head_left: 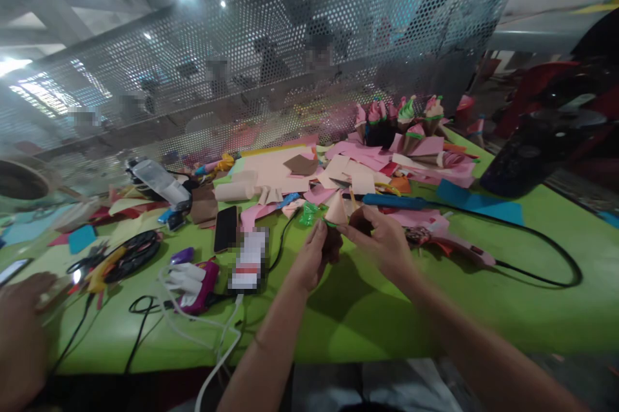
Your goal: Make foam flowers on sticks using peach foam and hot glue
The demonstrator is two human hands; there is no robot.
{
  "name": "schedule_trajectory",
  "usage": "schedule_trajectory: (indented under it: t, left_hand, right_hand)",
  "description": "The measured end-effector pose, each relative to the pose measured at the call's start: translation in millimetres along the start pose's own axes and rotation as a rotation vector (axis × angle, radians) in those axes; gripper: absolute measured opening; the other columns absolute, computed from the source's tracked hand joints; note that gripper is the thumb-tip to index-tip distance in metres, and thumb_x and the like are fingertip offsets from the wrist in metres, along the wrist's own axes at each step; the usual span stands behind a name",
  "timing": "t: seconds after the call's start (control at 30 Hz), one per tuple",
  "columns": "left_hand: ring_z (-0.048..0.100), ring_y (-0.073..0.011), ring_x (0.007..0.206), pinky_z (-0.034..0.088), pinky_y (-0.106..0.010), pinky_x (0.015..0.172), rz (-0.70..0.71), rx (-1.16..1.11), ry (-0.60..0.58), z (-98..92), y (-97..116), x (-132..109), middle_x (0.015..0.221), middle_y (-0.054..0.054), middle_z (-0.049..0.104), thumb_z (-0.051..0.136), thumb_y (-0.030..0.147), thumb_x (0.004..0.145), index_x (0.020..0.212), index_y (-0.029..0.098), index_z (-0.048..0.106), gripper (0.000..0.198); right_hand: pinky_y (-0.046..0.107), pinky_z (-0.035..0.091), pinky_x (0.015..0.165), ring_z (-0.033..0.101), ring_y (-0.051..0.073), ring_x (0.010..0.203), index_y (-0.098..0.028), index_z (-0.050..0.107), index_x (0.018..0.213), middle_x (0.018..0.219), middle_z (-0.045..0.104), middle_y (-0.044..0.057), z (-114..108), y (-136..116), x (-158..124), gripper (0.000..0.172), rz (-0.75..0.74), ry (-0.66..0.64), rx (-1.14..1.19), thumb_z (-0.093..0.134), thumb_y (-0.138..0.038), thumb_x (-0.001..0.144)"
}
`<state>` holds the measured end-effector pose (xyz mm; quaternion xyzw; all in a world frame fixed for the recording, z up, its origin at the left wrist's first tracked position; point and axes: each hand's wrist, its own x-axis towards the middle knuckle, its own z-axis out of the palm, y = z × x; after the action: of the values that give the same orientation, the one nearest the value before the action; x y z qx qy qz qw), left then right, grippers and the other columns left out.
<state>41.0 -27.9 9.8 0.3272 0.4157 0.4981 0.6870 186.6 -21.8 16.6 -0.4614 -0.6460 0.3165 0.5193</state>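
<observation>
Cone (337,207) made of pale cream sheet is sitting right between the two hands, up at the fingertips. It's pointing tip-up, so its long axis is running close to vertical, and the wide end is facing down with a bit of green edging (330,224) showing along it. The left hand (315,256) is pinching that wide end between thumb and fingers, so yeah, pretty narrow. The right hand (380,238) is pinching at the same rim from the other side, thumb and forefinger nearly together, though the exact contact is kinda too small to make out.

A shiny green wrapper (308,213) is lying just beyond the left hand, and a blue-handled tool (394,201) is lying just past the right one. Off to the right of the right hand, a pink tool (467,249) is resting on the green desk (483,315). Left of the left hand, a pale pixelated phone (250,257) is lying near a dark phone (226,229), with a magenta pack (206,289) farther left. Well beyond both hands, coloured sheets (341,170) are lying in a messy heap, and some swirl-topped cones (406,112) are standing behind them. Someone else's hand (22,328) is showing way left, too blurry to read.
</observation>
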Motion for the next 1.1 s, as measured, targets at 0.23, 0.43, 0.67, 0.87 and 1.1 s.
schedule_trajectory:
  t: [0.23,0.43,0.67,0.87,1.1]
  left_hand:
    - [0.035,-0.0065,0.05,0.027,-0.019,0.046,-0.018,-0.025,-0.034,0.4,2.6,0.0,0.056,0.008,0.039,0.076,0.073,0.059,0.077,0.019,0.054,0.062]
    - [0.028,-0.0051,0.044,0.026,-0.019,0.043,-0.066,-0.031,-0.085,-1.9,2.7,3.7,0.053,0.006,0.042,0.062,0.078,0.071,0.078,0.017,0.056,0.062]
    - [0.03,-0.0056,0.045,0.025,-0.018,0.043,-0.081,-0.045,-0.091,-1.6,1.9,3.9,0.054,0.006,0.042,0.062,0.077,0.072,0.072,0.018,0.051,0.06]
    - [0.025,-0.0045,0.046,0.025,-0.019,0.045,-0.087,-0.018,-0.127,-1.1,0.7,2.1,0.052,0.007,0.034,0.064,0.077,0.07,0.062,0.019,0.04,0.063]
    - [0.027,-0.0057,0.047,0.027,-0.02,0.045,-0.103,-0.018,-0.11,-1.6,0.4,2.9,0.054,0.006,0.038,0.067,0.077,0.068,0.066,0.019,0.046,0.061]
  right_hand:
    - [0.026,0.037,0.056,0.049,0.014,0.059,-0.021,0.055,0.072,0.064,0.056,-0.002,-2.3,-4.1,1.1,0.027,-0.033,-0.007,-0.037,0.067,-0.042,0.084]
    - [0.026,0.035,0.054,0.045,0.013,0.058,-0.022,0.051,0.067,0.06,0.052,-0.002,-5.6,-7.7,3.8,0.037,-0.038,0.05,0.038,0.061,-0.052,0.087]
    - [0.027,0.037,0.056,0.049,0.014,0.059,-0.021,0.054,0.07,0.063,0.055,-0.002,-3.7,-6.5,1.3,0.029,-0.064,-0.014,-0.026,0.063,-0.043,0.087]
    - [0.027,0.038,0.059,0.051,0.014,0.061,-0.021,0.053,0.072,0.065,0.057,-0.002,-1.9,-2.9,0.7,0.023,-0.089,-0.01,-0.077,0.064,-0.035,0.087]
    - [0.027,0.038,0.057,0.051,0.015,0.059,-0.022,0.054,0.072,0.065,0.058,-0.001,-3.6,-7.3,0.9,0.024,-0.07,-0.01,-0.07,0.064,-0.039,0.086]
